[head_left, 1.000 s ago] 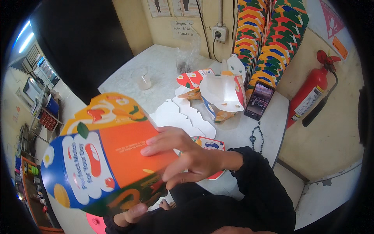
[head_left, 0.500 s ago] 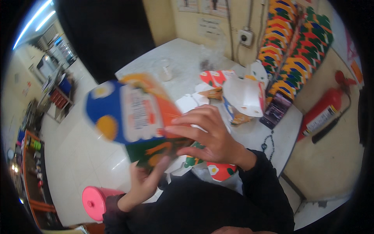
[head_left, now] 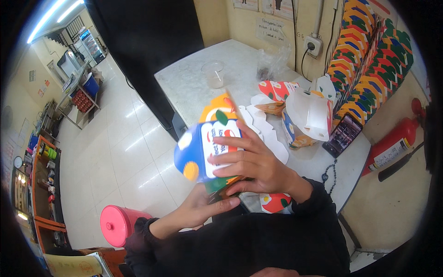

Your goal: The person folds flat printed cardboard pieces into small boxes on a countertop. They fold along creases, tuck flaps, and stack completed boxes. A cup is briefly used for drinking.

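Note:
Between my hands is a colourful cardboard food box (head_left: 189, 154), tilted, with blue, white, orange and green printed panels. My right hand (head_left: 260, 161) lies across its printed face, fingers spread over the panel and the thumb near the lower edge. My left hand (head_left: 203, 208) grips the box from below, its thumb pointing right and its other fingers partly hidden. Beyond my right hand, flat scalloped white cartons (head_left: 270, 134) lie on the table. Next to them stands an opened-up carton (head_left: 308, 115) with a white inside. A red printed carton (head_left: 275, 203) shows beneath my right wrist.
The pale table (head_left: 184, 76) bears a clear plastic cup (head_left: 215, 76), a plastic bag (head_left: 276, 64), a phone (head_left: 342, 135) and dark beads (head_left: 325, 177). Tall stacks of printed cartons (head_left: 357, 46) lean at right, near a fire extinguisher (head_left: 392, 145). A pink bin (head_left: 119, 225) stands at left.
The box has turned more upright and shifted to the right in view. My right hand has moved from its edge onto its printed face. The view has swung slightly left.

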Tool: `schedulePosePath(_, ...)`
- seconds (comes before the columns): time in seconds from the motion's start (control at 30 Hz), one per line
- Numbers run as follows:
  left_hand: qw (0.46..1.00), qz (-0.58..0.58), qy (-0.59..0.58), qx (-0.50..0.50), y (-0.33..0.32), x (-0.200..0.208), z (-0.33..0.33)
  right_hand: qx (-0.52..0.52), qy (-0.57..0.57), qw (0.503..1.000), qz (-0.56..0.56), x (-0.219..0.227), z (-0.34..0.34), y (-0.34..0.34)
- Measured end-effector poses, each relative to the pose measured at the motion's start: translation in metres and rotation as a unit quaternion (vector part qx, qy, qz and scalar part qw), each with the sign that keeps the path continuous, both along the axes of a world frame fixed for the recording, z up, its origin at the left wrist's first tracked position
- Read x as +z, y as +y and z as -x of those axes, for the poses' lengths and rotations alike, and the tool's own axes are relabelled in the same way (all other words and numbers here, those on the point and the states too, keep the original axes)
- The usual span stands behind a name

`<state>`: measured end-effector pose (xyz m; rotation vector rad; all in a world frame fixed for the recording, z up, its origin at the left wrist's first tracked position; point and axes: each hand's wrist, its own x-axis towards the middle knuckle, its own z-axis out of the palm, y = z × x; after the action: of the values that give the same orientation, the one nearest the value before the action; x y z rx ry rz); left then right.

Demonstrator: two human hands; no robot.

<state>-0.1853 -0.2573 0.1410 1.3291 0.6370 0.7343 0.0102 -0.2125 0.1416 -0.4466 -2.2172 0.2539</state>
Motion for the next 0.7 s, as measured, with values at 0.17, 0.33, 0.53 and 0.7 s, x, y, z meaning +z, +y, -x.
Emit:
schedulePosePath(0.17, 0.996, 0.035, -0.030, -0.070, 0.010, 0.001, 0.024, 0.049, 0.125, 0.989, 0.057, 0.007, -0.005, -0.005)
schedulePosePath(0.33, 0.979, -0.155, 0.055, -0.117, 0.017, -0.003, 0.033, 0.034, 0.345, 0.923, 0.168, -0.005, 0.002, -0.013)
schedulePosePath(0.53, 0.977, 0.075, 0.137, 0.143, -0.008, 0.016, 0.010, -0.018, 0.263, 0.963, 0.061, -0.009, 0.007, -0.023)
schedulePosePath(0.7, 0.984, -0.057, 0.051, 0.163, -0.015, 0.010, 0.010, 0.004, 0.211, 0.977, 0.039, 0.001, 0.008, -0.021)
